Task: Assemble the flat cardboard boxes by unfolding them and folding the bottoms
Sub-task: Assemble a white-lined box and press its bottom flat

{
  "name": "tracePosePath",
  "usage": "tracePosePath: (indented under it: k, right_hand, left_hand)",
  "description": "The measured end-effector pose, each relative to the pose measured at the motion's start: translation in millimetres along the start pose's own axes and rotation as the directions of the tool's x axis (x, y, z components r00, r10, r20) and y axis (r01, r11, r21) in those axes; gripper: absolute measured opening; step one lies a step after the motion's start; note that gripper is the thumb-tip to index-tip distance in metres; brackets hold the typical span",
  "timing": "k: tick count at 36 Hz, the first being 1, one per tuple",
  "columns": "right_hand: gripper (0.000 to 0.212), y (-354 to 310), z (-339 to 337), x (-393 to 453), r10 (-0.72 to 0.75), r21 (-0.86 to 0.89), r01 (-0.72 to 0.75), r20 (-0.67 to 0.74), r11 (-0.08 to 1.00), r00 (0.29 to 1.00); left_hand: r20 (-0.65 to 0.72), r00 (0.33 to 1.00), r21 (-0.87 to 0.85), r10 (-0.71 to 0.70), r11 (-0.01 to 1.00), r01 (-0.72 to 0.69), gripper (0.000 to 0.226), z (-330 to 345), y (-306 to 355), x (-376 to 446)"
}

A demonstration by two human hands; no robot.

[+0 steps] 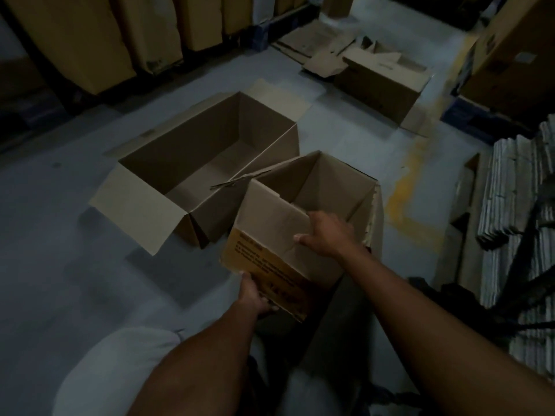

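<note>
I hold a brown cardboard box (303,187), opened into a tube and tilted toward me, just in front of my knees. One of its flaps (270,223) is folded across the near end, with a printed panel below it. My right hand (326,234) presses on that flap's far edge, thumb on the flap, fingers over the rim inside. My left hand (255,297) grips the printed panel's lower corner from beneath. A larger assembled box (192,151) stands open on the floor behind, its flaps spread outward.
A third box (381,82) sits at the back beside flattened cardboard (318,45). Upright flat cartons (90,34) line the back left. A stack of grey bundled sheets (516,211) fills the right. The grey floor (60,235) has a yellow line.
</note>
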State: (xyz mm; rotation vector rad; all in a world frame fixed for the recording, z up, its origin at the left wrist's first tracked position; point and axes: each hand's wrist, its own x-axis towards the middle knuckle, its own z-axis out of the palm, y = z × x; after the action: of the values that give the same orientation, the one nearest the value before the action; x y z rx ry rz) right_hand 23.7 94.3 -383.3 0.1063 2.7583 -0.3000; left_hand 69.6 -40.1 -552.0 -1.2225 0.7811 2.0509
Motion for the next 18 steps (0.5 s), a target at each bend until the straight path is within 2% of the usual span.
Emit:
tracePosePath:
  k: [8,13,18]
  right_hand:
    - [0.051,-9,-14,-17,0.021,0.025,-0.021,0.004,0.999,1.0]
    - [0.048,-19,-34,-37,0.035,-0.086,-0.036,-0.006,0.996,0.999]
    - [0.041,-55,-43,-66,-0.022,-0.236,-0.002,-0.1,0.972,0.995]
  left_hand:
    - [0.081,0.996,-0.079,-0.033,0.996,0.039,0.069,1,-5,-12]
    - [0.128,0.991,-0.085,-0.046,0.995,0.058,0.071,1,-21,-23]
    - [0.184,0.983,-0.095,-0.012,0.995,0.03,0.062,5,-30,-60]
